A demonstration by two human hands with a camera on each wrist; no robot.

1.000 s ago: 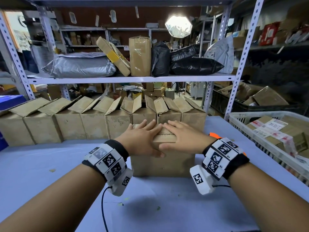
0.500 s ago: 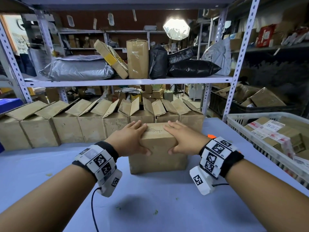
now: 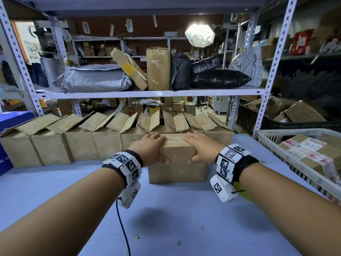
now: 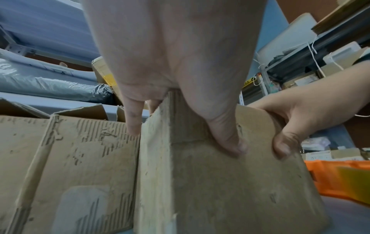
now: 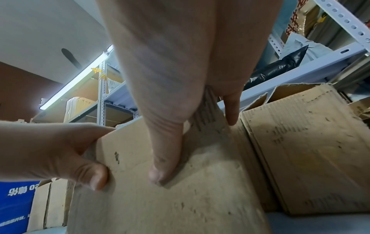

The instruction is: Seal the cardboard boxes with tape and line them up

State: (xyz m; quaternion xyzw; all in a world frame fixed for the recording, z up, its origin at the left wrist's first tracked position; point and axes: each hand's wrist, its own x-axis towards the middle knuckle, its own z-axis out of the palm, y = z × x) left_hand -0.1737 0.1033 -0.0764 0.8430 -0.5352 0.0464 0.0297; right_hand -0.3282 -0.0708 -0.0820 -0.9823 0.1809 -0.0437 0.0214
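Behind, open-flapped boxes line the table; both hands grip a closed box.

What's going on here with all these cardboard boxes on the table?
A person grips one closed cardboard box with both hands, left hand and right hand, thumbs on its near face. Just behind it a row of boxes stands with flaps still open. No tape shows on the held box.

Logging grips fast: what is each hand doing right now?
Left hand: gripping the box.
Right hand: gripping the same box.
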